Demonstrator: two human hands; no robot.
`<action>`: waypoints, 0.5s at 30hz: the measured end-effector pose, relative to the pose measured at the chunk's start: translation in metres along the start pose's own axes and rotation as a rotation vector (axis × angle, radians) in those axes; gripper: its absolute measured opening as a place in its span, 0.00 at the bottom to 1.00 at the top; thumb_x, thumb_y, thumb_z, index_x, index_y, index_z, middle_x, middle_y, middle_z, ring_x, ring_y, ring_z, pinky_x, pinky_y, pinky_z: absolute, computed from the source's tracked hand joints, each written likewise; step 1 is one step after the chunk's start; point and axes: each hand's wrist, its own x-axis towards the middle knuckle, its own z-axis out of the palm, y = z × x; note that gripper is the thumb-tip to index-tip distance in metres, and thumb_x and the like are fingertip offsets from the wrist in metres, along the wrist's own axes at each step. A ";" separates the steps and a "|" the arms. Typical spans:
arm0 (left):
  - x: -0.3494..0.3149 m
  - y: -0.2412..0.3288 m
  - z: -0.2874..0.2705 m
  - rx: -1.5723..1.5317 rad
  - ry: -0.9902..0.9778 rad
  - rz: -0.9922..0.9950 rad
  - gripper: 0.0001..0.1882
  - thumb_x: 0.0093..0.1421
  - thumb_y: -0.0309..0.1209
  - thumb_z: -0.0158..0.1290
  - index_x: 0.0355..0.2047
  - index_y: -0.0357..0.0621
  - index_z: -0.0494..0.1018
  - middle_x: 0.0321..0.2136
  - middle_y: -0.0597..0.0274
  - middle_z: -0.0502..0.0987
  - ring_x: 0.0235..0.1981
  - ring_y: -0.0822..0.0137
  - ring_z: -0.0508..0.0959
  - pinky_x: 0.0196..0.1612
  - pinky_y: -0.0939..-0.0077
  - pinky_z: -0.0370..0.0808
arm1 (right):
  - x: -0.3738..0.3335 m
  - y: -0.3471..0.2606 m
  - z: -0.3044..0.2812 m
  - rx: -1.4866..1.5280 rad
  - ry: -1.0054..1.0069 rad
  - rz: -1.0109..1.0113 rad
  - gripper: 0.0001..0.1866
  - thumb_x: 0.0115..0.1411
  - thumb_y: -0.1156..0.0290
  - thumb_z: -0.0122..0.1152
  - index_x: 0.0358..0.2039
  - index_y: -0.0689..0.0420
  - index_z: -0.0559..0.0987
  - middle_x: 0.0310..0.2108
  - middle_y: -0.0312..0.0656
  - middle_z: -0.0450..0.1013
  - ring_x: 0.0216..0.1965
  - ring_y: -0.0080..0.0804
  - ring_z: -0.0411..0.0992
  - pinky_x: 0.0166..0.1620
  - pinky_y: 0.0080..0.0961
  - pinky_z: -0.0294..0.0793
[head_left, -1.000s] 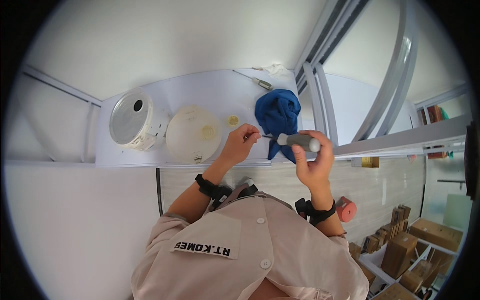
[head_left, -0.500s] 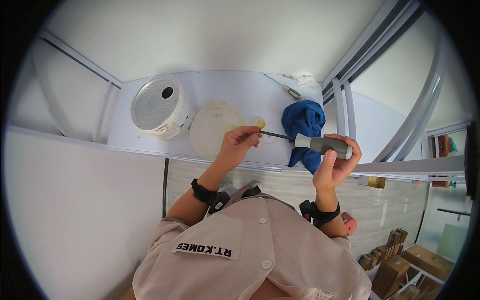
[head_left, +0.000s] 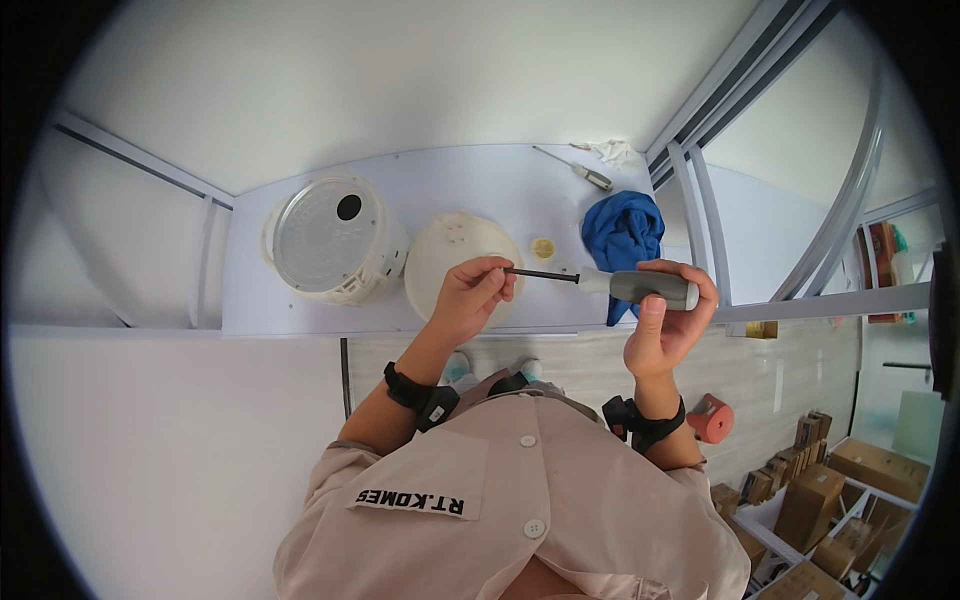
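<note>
In my right hand (head_left: 672,322) lies the thick grey screwdriver handle (head_left: 645,288), its pale collar pointing left and my fingers wrapped round it. My left hand (head_left: 474,296) pinches the far end of the black screwdriver shaft (head_left: 540,274) between thumb and fingers. The shaft's right end, slightly wider, shows at the collar's mouth; whether it still sits inside, I cannot tell. Below my left hand is a round cream lid-like disc (head_left: 450,240), partly covered by the hand. A small round yellowish piece (head_left: 542,248) lies on the table beyond the shaft.
A white round appliance (head_left: 335,240) with a black spot stands on the table (head_left: 400,170) at left. A crumpled blue cloth (head_left: 622,230) lies at right, near a second screwdriver (head_left: 592,178) and white crumpled tissue (head_left: 612,151). Metal frame posts (head_left: 690,210) border the right side.
The shaft's right end now shows at the collar, where before it ran into the handle. Both hands keep their hold; the whole view has shifted slightly.
</note>
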 end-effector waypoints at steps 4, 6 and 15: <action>-0.007 0.013 -0.015 0.316 -0.006 -0.019 0.10 0.76 0.22 0.58 0.54 0.36 0.83 0.43 0.54 0.88 0.40 0.66 0.84 0.46 0.69 0.83 | 0.001 -0.014 0.018 -0.029 -0.074 -0.013 0.30 0.71 0.69 0.72 0.65 0.63 0.66 0.52 0.57 0.79 0.49 0.37 0.79 0.56 0.33 0.80; -0.013 0.021 -0.019 0.413 -0.027 -0.034 0.10 0.75 0.21 0.59 0.53 0.34 0.83 0.43 0.53 0.89 0.40 0.66 0.86 0.46 0.69 0.84 | 0.002 -0.021 0.029 -0.063 -0.105 -0.027 0.31 0.69 0.70 0.75 0.65 0.63 0.68 0.52 0.56 0.80 0.49 0.37 0.80 0.55 0.33 0.81; -0.032 0.064 -0.019 1.343 -0.201 0.051 0.10 0.70 0.33 0.66 0.47 0.42 0.87 0.39 0.56 0.90 0.37 0.55 0.87 0.43 0.63 0.83 | -0.007 -0.023 0.078 -0.319 -0.419 -0.098 0.28 0.63 0.69 0.80 0.60 0.60 0.77 0.46 0.52 0.83 0.40 0.49 0.84 0.45 0.31 0.82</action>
